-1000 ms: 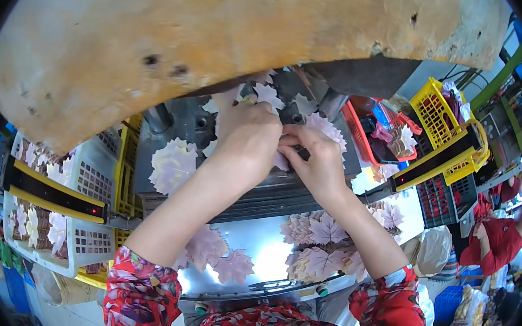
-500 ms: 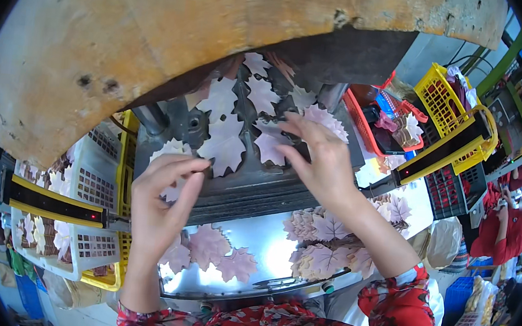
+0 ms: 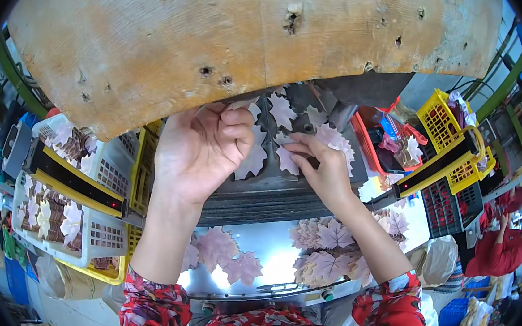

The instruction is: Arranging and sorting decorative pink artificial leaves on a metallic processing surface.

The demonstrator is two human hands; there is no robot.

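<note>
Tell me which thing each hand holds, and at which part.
Right hand pinches a pale pink fabric maple leaf at its edge. Left hand: cannot tell.

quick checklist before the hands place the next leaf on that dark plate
1. Left hand at the dark metal plate: ok, its fingers curl over the plate's left part.
2. Right hand on a leaf: ok, its fingertips pinch a pale pink maple-shaped fabric leaf on the plate.
3. Leaves lying flat and apart: cannot tell, the worn wooden block overhead hides the far ones.
4. Spare leaves near: ok, a pile of pink leaves lies on the shiny steel shelf.
5. Hands out from under the block: not ok, both are close beneath it.
</note>
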